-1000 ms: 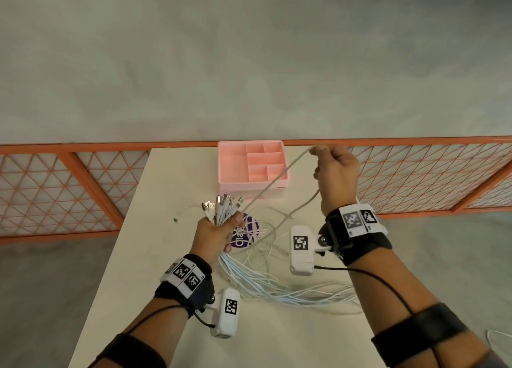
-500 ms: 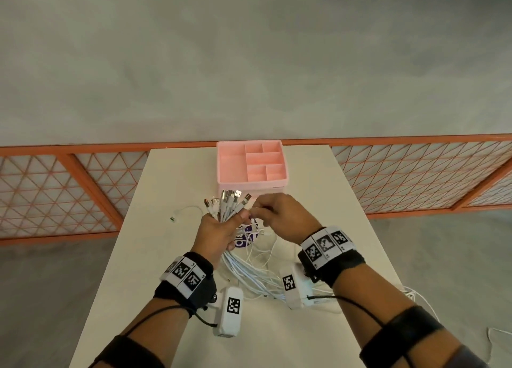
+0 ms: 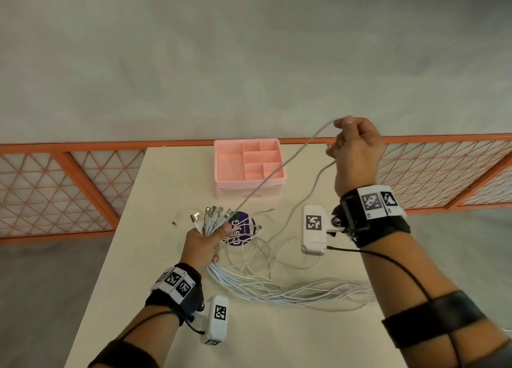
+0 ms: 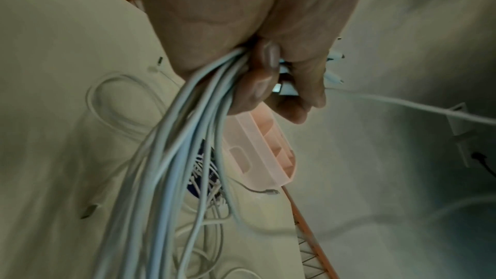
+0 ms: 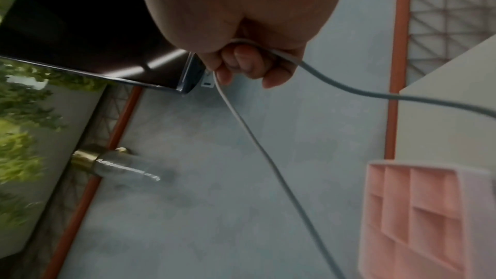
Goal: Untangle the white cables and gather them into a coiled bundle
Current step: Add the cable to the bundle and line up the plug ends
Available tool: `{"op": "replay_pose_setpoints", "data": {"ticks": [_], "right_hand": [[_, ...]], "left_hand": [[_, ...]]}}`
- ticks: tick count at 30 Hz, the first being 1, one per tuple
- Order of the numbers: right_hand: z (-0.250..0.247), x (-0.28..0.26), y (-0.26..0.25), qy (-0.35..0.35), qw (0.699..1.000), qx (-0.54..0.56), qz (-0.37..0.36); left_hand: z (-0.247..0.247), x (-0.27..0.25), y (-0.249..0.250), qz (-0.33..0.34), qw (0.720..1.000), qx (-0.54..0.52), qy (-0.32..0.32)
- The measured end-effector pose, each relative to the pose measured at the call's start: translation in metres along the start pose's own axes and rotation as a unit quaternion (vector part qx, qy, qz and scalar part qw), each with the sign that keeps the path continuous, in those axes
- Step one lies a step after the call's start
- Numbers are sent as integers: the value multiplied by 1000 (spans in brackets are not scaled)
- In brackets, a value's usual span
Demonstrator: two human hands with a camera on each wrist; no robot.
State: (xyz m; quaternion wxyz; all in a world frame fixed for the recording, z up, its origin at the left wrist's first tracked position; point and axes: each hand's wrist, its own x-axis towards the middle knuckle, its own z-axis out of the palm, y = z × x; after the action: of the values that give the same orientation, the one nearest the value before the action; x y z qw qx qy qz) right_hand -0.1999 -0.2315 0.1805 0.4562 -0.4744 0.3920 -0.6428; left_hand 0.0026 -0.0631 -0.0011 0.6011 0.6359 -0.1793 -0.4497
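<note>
My left hand (image 3: 203,241) grips a bunch of white cables (image 4: 171,156) just below their plugs (image 3: 209,218), which fan upward over the table (image 3: 144,257). The cables trail from under the fist to the right in a long sheaf (image 3: 291,290), with loose loops (image 3: 249,254) beside it. My right hand (image 3: 354,146) is raised above the table's far right corner and pinches a single white cable (image 3: 279,168), which runs taut down to the left hand; its other part (image 3: 304,196) hangs to the table. The right wrist view shows that single white cable (image 5: 268,156) passing through the curled fingers (image 5: 241,63).
A pink compartment tray (image 3: 249,165) stands at the table's far edge. A purple round sticker (image 3: 241,229) lies under the loops. A stray cable end (image 3: 174,223) lies left of the plugs. An orange lattice railing (image 3: 69,184) runs behind the table.
My right hand, at the plugs beside the left hand half a second ago, has risen up and to the right, drawing one cable out taut. The left hand stayed put.
</note>
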Motion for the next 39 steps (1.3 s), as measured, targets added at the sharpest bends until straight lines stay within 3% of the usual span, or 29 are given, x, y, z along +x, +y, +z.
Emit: {"op": "replay_pose_setpoints", "data": {"ticks": [7,11,14,17,18,21,22,23,25,26,28,29,30,34,39], "right_hand": [[-74,24,30,196,977,-5,89],[-114,31,56,232,958,-78,146],[-135,24,77,125,941,-208,238],[-141,13,90,78,875,-328,348],[-141,4,92,48,863,-359,352],[-128,-15,106,-17,791,-493,362],[-117,-25,107,-26,801,-493,339],[-105,-35,111,-35,835,-458,303],[-72,-59,103,-146,908,-323,224],[-53,-73,94,-244,908,-280,193],[-26,-95,90,-416,859,-251,163],[-14,-105,93,-461,836,-260,149],[-5,-113,98,-484,815,-292,127],[-3,-126,122,-459,791,-395,81],[-67,-116,149,-443,696,-558,88]], "left_hand": [[0,0,7,-9,998,-51,18],[3,-2,18,-10,995,-99,18],[7,-4,32,-6,990,-139,-3],[15,-8,52,-2,984,-177,-17],[20,-10,59,1,982,-189,-26],[35,-17,80,17,976,-211,-49],[39,-19,85,22,975,-214,-56],[43,-20,89,26,974,-215,-63],[52,-21,95,33,975,-209,-70],[56,-21,97,35,975,-207,-71],[64,-22,99,41,975,-208,-68],[66,-22,100,44,974,-211,-66],[68,-22,101,50,973,-214,-64],[52,-17,110,83,969,-228,-42],[12,2,118,98,951,-292,8]]}}
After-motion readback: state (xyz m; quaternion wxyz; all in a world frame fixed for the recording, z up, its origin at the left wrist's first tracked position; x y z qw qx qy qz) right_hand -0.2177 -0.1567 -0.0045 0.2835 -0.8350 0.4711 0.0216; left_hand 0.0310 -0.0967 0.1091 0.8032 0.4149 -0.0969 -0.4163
